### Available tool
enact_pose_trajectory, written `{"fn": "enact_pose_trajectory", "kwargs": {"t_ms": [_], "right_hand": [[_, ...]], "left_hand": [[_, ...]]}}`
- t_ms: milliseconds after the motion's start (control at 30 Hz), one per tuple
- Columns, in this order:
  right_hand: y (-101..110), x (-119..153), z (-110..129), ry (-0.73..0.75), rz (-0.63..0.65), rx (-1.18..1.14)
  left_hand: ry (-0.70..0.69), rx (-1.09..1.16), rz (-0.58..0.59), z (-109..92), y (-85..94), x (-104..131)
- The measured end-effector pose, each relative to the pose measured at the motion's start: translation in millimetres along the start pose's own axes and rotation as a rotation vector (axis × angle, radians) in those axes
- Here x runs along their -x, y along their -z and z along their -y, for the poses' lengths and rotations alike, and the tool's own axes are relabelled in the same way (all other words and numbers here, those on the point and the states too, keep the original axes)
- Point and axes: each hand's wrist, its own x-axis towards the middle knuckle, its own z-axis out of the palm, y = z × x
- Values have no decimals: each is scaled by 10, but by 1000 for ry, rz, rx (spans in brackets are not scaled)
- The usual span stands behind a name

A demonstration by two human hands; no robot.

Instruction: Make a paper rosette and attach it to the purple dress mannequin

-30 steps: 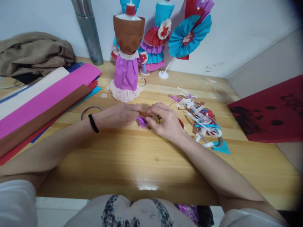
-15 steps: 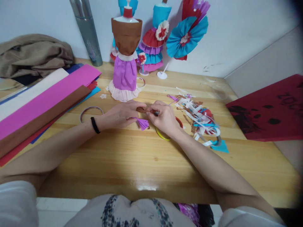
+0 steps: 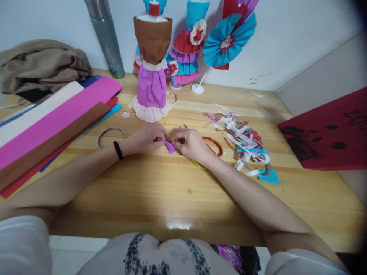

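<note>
Over the middle of the table, my left hand [image 3: 146, 138] is closed on a purple fringed paper tassel [image 3: 169, 147], its cut strands spreading toward the right. My right hand [image 3: 189, 143] pinches close beside it, fingertips nearly meeting the left ones. A bit of brown paper [image 3: 168, 139] shows between the two hands; most of it is hidden by fingers. Scissors with a red handle loop [image 3: 215, 146] and a yellow one lie on the table, partly under my right hand. Just behind the hands stands a doll-like form in a brown top and purple skirt [image 3: 151, 89].
Coloured paper sheets [image 3: 83, 100] lie stacked at left, near a tape ring [image 3: 111, 129]. Paper scraps [image 3: 243, 139] are heaped at right. A bottle [image 3: 107, 42], a brown cloth [image 3: 48, 63] and more paper-dressed forms [image 3: 186, 53] stand or lie along the wall. A red sheet [image 3: 329, 131] is at right.
My right hand has shifted slightly left and down, closer to the purple tassel. The brown paper is now mostly covered by the fingers. More of the scissors' red loop shows.
</note>
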Motion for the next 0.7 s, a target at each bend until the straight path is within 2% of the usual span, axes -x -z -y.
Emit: {"fn": "enact_pose_trajectory", "kwargs": {"t_ms": [200,467,700], "right_hand": [[28,10,38,-7,16,15],[-75,55,103,33,-49,293],[-152,58,59,15,-71,295]], "left_hand": [[19,-1,-23,62,-62,9],[14,-21,-26,78,-105,17],[-12,-116,-78,32,-138,26]]}}
